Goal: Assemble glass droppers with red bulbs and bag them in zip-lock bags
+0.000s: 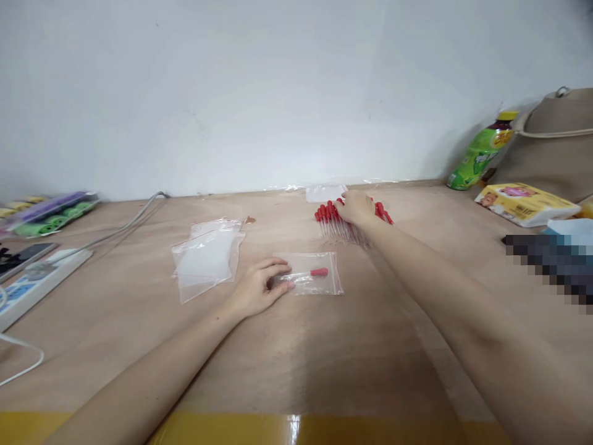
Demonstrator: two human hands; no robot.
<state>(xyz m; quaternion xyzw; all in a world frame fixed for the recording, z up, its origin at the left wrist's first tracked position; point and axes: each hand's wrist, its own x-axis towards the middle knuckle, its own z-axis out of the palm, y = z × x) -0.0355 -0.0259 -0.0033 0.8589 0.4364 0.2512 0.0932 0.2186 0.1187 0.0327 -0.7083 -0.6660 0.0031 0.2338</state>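
A clear zip bag [330, 285] lies flat on the table with a single red-bulb dropper [319, 272] inside. My left hand [259, 287] rests at the bag's left end, thumb and fingers apart, tips touching the plastic. Farther back, several clear droppers with red bulbs [330, 210] lie side by side in a row, bulbs toward the wall. Over this row is my right hand [356, 209], its fingers bent down and closed among the bulbs; the fingertips are partly hidden, so what they pinch cannot be made out. Left of my left hand sits a stack of flat zip bags [206, 259].
Another clear bag [325, 193] lies behind the droppers by the wall. At left are a power strip [50, 278], a grey cable [125, 230], a phone [28, 259] and packaged rolls [50, 216]. At right stand a green bottle [482, 154], a yellow tissue pack [528, 204] and a bag [556, 154].
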